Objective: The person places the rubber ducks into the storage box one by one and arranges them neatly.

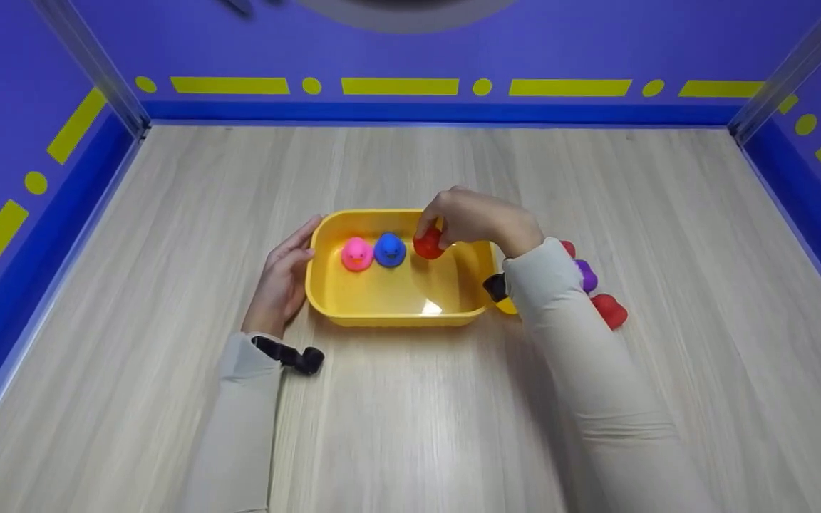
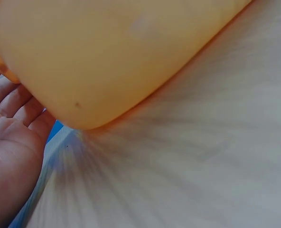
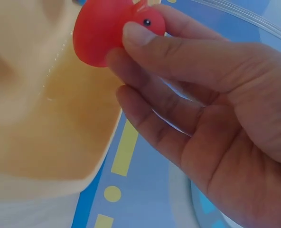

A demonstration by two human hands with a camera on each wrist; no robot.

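A yellow tub (image 1: 396, 318) sits on the table, with a pink rubber duck (image 1: 357, 254) and a blue rubber duck (image 1: 390, 250) side by side in it. My right hand (image 1: 478, 217) reaches over its far right part, pinching a red rubber duck (image 1: 427, 245) between thumb and fingers. The right wrist view shows the thumb pressed by the eye of the red duck (image 3: 100, 33). At the tub's left end, my left hand (image 1: 279, 278) rests against the outer wall. Its fingers (image 2: 24, 102) lie fairly straight along the wall in the left wrist view.
Right of the tub, partly behind the right sleeve, lie a red toy (image 1: 610, 311), a purple toy (image 1: 586, 276), another red one (image 1: 568, 249) and something yellow (image 1: 507, 306). Blue-purple panels (image 1: 410, 57) with yellow marks border the wooden table (image 1: 396, 413) at the back and sides.
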